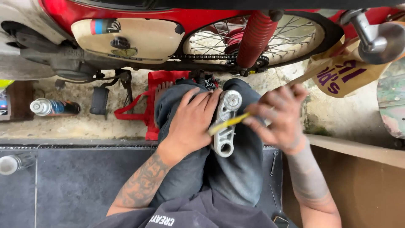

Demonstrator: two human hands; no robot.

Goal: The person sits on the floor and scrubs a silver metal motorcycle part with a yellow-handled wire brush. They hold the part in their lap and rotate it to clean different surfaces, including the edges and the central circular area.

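Spray can (pixel 54 107): lying on its side on the rough ground at far left, pale cap pointing left.
Red bag (pixel 157 88): on the ground under the motorcycle (pixel 139 29), beside my knee.
My left hand (pixel 192 122): laid flat on my lap, fingers pressed against the metal bracket's left edge, steadying it.
Metal bracket (pixel 225 126): silver cast part with round bosses at both ends, lying lengthwise on my grey trousers between my hands.
Yellow tool (pixel 225 123): slim strip lying across the bracket.
My right hand (pixel 280 118): fingers pinched together on the tool's right end.
Paper bag (pixel 337 71): tan, purple lettering, hanging at right.
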